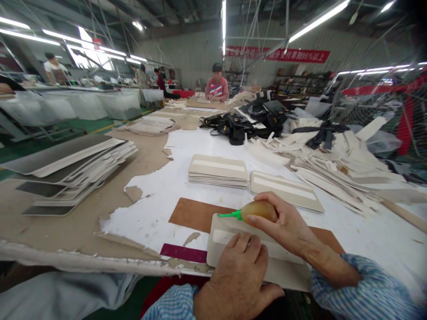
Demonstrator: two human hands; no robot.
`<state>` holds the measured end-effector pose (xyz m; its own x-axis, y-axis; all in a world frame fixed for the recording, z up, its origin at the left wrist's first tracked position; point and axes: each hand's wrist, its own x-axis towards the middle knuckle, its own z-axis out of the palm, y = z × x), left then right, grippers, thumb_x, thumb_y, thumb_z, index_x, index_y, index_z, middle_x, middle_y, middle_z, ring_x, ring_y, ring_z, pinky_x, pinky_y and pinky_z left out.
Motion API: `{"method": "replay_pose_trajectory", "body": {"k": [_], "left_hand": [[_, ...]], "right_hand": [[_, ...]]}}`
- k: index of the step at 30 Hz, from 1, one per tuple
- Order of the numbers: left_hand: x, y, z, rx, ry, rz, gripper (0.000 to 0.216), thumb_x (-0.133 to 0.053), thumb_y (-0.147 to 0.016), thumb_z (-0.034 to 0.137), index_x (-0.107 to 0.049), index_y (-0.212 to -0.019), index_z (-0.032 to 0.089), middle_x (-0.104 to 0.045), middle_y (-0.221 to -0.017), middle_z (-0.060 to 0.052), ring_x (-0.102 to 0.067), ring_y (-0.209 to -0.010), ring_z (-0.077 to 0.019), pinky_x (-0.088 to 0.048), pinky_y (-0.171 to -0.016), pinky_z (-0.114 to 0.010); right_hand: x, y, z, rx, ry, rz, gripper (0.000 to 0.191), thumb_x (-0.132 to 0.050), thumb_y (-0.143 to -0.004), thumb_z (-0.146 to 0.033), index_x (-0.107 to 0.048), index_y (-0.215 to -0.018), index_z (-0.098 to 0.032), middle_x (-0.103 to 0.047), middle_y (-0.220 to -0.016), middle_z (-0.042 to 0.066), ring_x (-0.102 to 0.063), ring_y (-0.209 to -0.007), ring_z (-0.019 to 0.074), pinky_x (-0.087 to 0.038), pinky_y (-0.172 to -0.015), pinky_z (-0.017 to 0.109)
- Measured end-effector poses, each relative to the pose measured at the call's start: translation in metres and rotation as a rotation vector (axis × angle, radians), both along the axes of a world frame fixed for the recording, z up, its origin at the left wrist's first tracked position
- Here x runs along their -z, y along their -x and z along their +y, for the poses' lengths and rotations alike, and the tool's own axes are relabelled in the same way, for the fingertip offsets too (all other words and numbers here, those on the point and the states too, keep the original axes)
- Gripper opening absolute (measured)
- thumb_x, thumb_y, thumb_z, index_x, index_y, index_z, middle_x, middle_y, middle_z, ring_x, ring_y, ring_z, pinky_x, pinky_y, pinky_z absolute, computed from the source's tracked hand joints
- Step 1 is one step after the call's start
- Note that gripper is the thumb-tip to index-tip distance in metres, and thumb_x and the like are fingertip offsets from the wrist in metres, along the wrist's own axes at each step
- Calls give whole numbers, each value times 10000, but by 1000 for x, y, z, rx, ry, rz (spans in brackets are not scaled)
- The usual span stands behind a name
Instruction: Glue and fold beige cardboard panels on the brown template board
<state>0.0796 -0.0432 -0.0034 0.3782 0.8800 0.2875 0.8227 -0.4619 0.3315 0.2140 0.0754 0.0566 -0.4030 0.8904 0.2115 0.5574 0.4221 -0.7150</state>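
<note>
My right hand (283, 224) is wrapped round a squeeze glue bottle (256, 211) with amber contents and a green nozzle (230, 215). The nozzle points left, its tip at the far left corner of a beige panel (290, 270). A paler strip runs along that panel. My left hand (240, 266) lies on the panel, fingers slightly bent and thumb apart, holding nothing. Partly under the panel is a brown piece (190, 214), visible on both sides. A dark magenta strip (183, 253) lies to the left, at the table edge.
Beyond my hands sit a stack of beige panels (217, 171) and another panel pile (285, 190). Grey-backed pieces (80, 173) are piled at left. Black items (233, 126) and pale offcuts (343, 178) heap at right. A person (216, 86) works at the far end.
</note>
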Motion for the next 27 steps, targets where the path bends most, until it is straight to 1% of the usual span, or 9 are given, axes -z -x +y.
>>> {"method": "replay_pose_trajectory", "body": {"k": [4,8,13,16,19,24,27], "left_hand": [[-2,1,0,5,19,21,619,-541,-966,685,-621,-1242,136,-634,-1278,-112,-530,-1251,-308,-420,-1178,-461],[-2,1,0,12,10,35,626,-514,-979,685,-620,-1258,135,-635,-1278,-112,-524,-1256,-307,-404,-1189,-462],[0,1,-1,3,-29,56,634,-510,-976,695,-628,-1251,136,-645,-1282,-111,-537,-1235,-303,-411,-1180,-456],[1,1,0,-3,-41,49,620,-532,-971,690,-628,-1246,142,-650,-1283,-103,-542,-1228,-294,-417,-1171,-450],[2,1,-1,-6,-35,51,607,-512,-981,688,-635,-1227,146,-662,-1250,-94,-550,-1213,-288,-426,-1162,-450],[3,1,-2,-12,-33,64,618,-485,-994,687,-618,-1269,151,-639,-1335,-96,-531,-1267,-292,-409,-1182,-446],[3,1,-2,-9,-18,74,624,-483,-994,688,-617,-1276,148,-639,-1339,-96,-530,-1276,-293,-405,-1189,-449]], "right_hand": [[1,7,2,-48,-29,-49,384,-727,-786,-498,-630,-1053,-240,-714,-953,44,-654,-852,257,-501,-773,389],[-3,11,1,-59,-39,-100,343,-700,-805,-481,-627,-1032,-235,-699,-916,38,-649,-822,250,-492,-763,386],[-18,18,0,-107,-109,-186,298,-682,-811,-415,-607,-1031,-228,-683,-917,38,-637,-823,241,-472,-760,372],[-29,27,0,-132,-155,-266,247,-679,-804,-371,-597,-986,-225,-687,-929,46,-627,-814,239,-453,-751,369],[-38,34,1,-153,-187,-321,210,-676,-804,-327,-603,-970,-220,-692,-962,55,-625,-831,241,-448,-768,371],[-45,40,0,-161,-177,-355,210,-680,-806,-309,-616,-982,-214,-689,-956,48,-620,-835,236,-438,-767,361],[-47,42,-1,-143,-144,-364,199,-685,-802,-303,-617,-969,-218,-688,-929,38,-614,-811,228,-428,-748,349]]}}
